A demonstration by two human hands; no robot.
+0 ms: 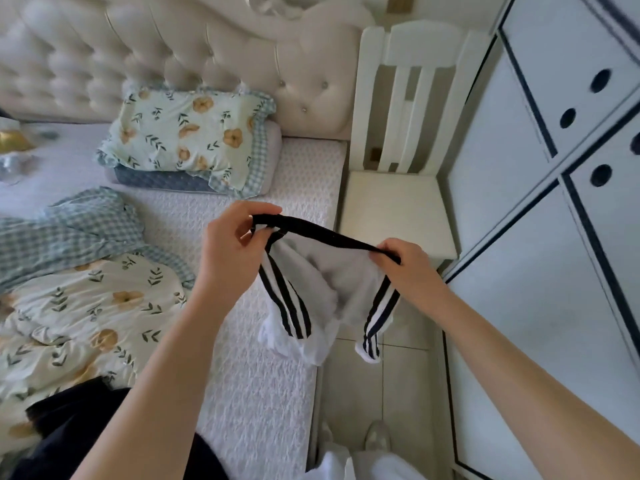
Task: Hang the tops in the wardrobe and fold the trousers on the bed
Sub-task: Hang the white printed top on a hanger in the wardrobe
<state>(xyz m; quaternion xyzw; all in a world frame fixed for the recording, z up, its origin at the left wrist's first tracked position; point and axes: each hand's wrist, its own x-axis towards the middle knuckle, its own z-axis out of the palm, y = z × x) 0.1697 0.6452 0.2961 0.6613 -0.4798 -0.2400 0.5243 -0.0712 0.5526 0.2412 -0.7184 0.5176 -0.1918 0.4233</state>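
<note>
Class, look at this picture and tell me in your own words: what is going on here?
A person stands beside the bed, holding a pair of white trousers with black side stripes up by the black waistband. The left hand pinches one end of the waistband and the right hand the other, stretching it between them. The legs hang down at the bed's edge, not yet folded. The wardrobe doors to the right are shut.

Both bare forearms reaching forward, left hand (230, 244) slightly higher, fingers curled, pinching one end of the waistband of the trousers (322, 284), right hand (403, 268) gripping the other end, thumb apparently tucked beneath, hands apart
</note>
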